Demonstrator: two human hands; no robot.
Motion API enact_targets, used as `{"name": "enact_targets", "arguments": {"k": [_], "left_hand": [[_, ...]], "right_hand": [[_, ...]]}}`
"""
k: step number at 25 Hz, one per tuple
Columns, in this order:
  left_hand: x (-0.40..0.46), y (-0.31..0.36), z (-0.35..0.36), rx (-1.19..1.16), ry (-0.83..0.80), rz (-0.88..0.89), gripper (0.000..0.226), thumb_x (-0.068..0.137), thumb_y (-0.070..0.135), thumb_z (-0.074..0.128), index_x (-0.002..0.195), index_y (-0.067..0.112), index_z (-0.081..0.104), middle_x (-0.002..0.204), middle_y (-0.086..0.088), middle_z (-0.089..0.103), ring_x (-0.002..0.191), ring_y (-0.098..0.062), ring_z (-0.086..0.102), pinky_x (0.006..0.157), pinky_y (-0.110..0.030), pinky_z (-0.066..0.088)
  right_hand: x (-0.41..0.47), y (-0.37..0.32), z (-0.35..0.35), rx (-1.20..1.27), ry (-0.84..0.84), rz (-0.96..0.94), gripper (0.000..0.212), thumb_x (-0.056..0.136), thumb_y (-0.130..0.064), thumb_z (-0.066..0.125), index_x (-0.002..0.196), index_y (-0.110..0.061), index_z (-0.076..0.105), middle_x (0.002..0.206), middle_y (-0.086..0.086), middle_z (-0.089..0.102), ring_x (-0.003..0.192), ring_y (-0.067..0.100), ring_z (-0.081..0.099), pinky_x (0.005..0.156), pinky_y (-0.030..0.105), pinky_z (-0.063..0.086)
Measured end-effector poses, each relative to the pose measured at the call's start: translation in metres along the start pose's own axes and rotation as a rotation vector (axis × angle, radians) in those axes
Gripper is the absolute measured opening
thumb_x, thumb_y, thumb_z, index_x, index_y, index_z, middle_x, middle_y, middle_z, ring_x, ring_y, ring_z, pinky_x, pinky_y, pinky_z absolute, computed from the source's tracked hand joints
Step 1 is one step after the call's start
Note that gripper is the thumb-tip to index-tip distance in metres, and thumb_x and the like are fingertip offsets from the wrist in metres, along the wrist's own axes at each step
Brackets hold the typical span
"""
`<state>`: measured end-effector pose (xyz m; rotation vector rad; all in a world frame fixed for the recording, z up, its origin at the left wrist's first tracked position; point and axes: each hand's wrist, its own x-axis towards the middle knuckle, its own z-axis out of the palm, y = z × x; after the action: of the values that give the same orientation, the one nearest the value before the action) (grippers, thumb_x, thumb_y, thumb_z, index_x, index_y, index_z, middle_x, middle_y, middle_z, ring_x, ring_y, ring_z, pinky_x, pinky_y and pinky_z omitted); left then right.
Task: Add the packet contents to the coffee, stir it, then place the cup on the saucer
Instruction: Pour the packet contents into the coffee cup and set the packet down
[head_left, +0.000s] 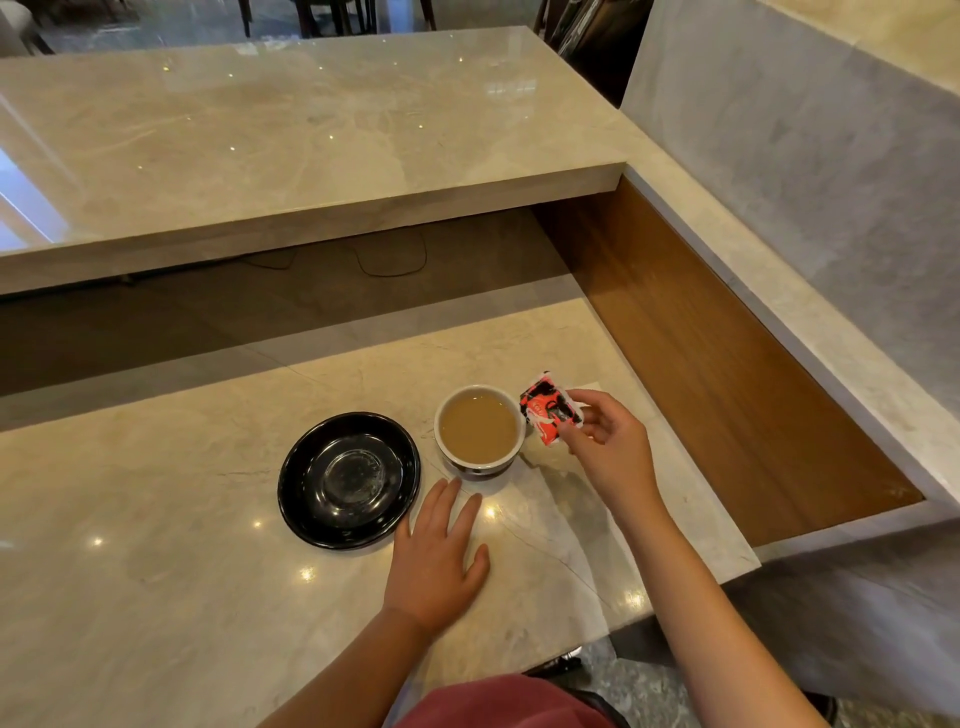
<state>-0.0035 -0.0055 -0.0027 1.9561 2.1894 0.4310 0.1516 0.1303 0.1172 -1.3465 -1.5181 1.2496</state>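
Note:
A white cup of light brown coffee stands on the marble counter, just right of a black saucer that has nothing on it. My right hand holds a red, black and white packet at the cup's right rim, tilted toward the coffee. My left hand lies flat on the counter in front of the cup, fingers spread and fingertips close to the cup's base. No spoon or stirrer is in view.
A white paper napkin lies under my right hand, behind the packet. A raised marble shelf overhangs the far side. A wooden side panel and marble wall close off the right. The counter's front right corner is near.

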Motion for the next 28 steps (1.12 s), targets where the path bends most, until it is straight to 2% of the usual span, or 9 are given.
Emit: {"name": "enact_targets", "arguments": {"k": [2, 7, 9, 11, 13, 16, 24, 26, 28], "left_hand": [[0.0, 0.0, 0.0, -0.002, 0.001, 0.001, 0.054, 0.082, 0.045, 0.044, 0.13, 0.021, 0.048, 0.14, -0.011, 0.045, 0.132, -0.024, 0.029, 0.093, -0.054, 0.036], [0.001, 0.0, 0.0, 0.008, -0.001, -0.001, 0.054, 0.082, 0.046, 0.044, 0.13, 0.021, 0.048, 0.141, -0.011, 0.045, 0.132, -0.023, 0.028, 0.093, -0.053, 0.036], [0.0, 0.0, 0.0, 0.007, 0.0, -0.003, 0.054, 0.083, 0.046, 0.044, 0.131, 0.021, 0.048, 0.141, -0.01, 0.044, 0.132, -0.023, 0.029, 0.094, -0.053, 0.036], [0.0, 0.0, 0.001, 0.007, -0.002, -0.004, 0.055, 0.083, 0.046, 0.044, 0.131, 0.021, 0.048, 0.142, -0.01, 0.044, 0.133, -0.023, 0.028, 0.094, -0.053, 0.036], [0.001, 0.0, 0.001, -0.001, -0.002, -0.003, 0.054, 0.083, 0.046, 0.044, 0.132, 0.022, 0.047, 0.142, -0.01, 0.043, 0.133, -0.023, 0.028, 0.094, -0.053, 0.036], [0.001, 0.0, 0.001, -0.011, -0.003, -0.003, 0.054, 0.083, 0.045, 0.044, 0.131, 0.022, 0.046, 0.142, -0.01, 0.044, 0.133, -0.023, 0.028, 0.093, -0.052, 0.036], [0.001, -0.001, 0.003, -0.012, -0.005, -0.004, 0.054, 0.084, 0.046, 0.044, 0.132, 0.022, 0.045, 0.143, -0.01, 0.042, 0.134, -0.024, 0.027, 0.094, -0.053, 0.035], [0.001, -0.001, 0.002, -0.015, -0.003, -0.006, 0.054, 0.084, 0.046, 0.044, 0.132, 0.022, 0.045, 0.143, -0.01, 0.042, 0.134, -0.024, 0.027, 0.094, -0.053, 0.036], [0.001, -0.001, 0.002, -0.016, -0.002, -0.004, 0.053, 0.083, 0.046, 0.044, 0.131, 0.022, 0.046, 0.142, -0.01, 0.043, 0.133, -0.023, 0.027, 0.094, -0.053, 0.036]], "right_hand": [[0.004, -0.003, 0.004, -0.147, -0.011, -0.105, 0.033, 0.08, 0.001, 0.062, 0.102, -0.023, 0.063, 0.092, -0.01, 0.065, 0.08, 0.012, 0.059, 0.068, 0.012, 0.048], [0.01, -0.008, 0.013, -0.431, -0.041, -0.357, 0.034, 0.083, 0.0, 0.059, 0.113, -0.015, 0.064, 0.101, 0.003, 0.067, 0.087, 0.01, 0.055, 0.068, 0.004, 0.04], [0.011, -0.01, 0.015, -0.521, -0.079, -0.466, 0.035, 0.084, 0.0, 0.057, 0.115, -0.013, 0.063, 0.099, 0.008, 0.066, 0.086, 0.014, 0.056, 0.07, 0.009, 0.04], [0.011, -0.012, 0.017, -0.579, -0.124, -0.556, 0.035, 0.084, 0.001, 0.055, 0.117, -0.012, 0.062, 0.096, 0.011, 0.065, 0.086, 0.022, 0.059, 0.073, 0.021, 0.045], [0.011, -0.012, 0.02, -0.632, -0.151, -0.612, 0.037, 0.084, 0.003, 0.055, 0.117, -0.011, 0.062, 0.093, 0.012, 0.065, 0.084, 0.026, 0.06, 0.072, 0.03, 0.049], [0.012, -0.013, 0.022, -0.662, -0.172, -0.665, 0.04, 0.082, 0.005, 0.056, 0.116, -0.013, 0.062, 0.088, 0.013, 0.064, 0.079, 0.028, 0.059, 0.065, 0.036, 0.052], [0.016, -0.008, 0.025, -0.655, -0.181, -0.659, 0.04, 0.082, 0.004, 0.056, 0.116, -0.014, 0.062, 0.09, 0.012, 0.064, 0.081, 0.027, 0.059, 0.066, 0.035, 0.051], [0.015, -0.003, 0.026, -0.604, -0.162, -0.583, 0.037, 0.084, 0.002, 0.055, 0.117, -0.013, 0.062, 0.095, 0.01, 0.065, 0.085, 0.023, 0.059, 0.07, 0.029, 0.05], [0.014, 0.002, 0.025, -0.464, -0.106, -0.404, 0.032, 0.085, -0.001, 0.056, 0.113, -0.014, 0.064, 0.099, 0.004, 0.066, 0.087, 0.016, 0.058, 0.072, 0.018, 0.046]]}}
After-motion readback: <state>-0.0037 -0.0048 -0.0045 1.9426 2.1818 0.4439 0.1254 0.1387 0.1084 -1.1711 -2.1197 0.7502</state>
